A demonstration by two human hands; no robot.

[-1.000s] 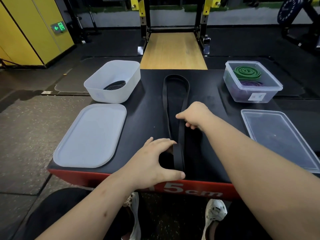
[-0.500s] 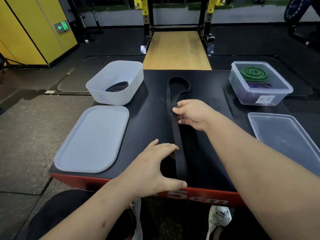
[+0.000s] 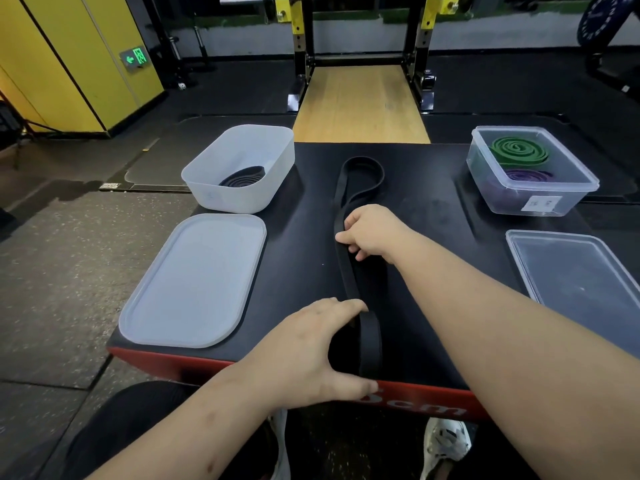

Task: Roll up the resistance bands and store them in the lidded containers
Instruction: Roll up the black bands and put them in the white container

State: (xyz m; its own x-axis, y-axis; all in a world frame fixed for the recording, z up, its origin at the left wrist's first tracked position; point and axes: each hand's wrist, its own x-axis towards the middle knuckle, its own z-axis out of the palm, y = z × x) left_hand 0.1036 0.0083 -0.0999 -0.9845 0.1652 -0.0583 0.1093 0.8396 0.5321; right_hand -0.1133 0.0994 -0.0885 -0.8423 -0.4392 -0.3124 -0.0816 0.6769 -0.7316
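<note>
**Black band laid flat, both hands on it**

Head view: the black band (image 3: 346, 271) lies doubled along the centre of the desk (image 3: 301, 258). Its open loop points toward the top of the frame and its near end reaches the lower edge. The right hand (image 3: 372, 233) sits at mid-length, fingers curled, pinching the two strands together. The left hand (image 3: 311, 351) arches wide over the near end, with fingertip and thumb tip touching it and nothing clamped. The rubber looks light, floppy and grippy. It is best taken at the near end for a tight first turn, and it will probably spring open if released.
</note>
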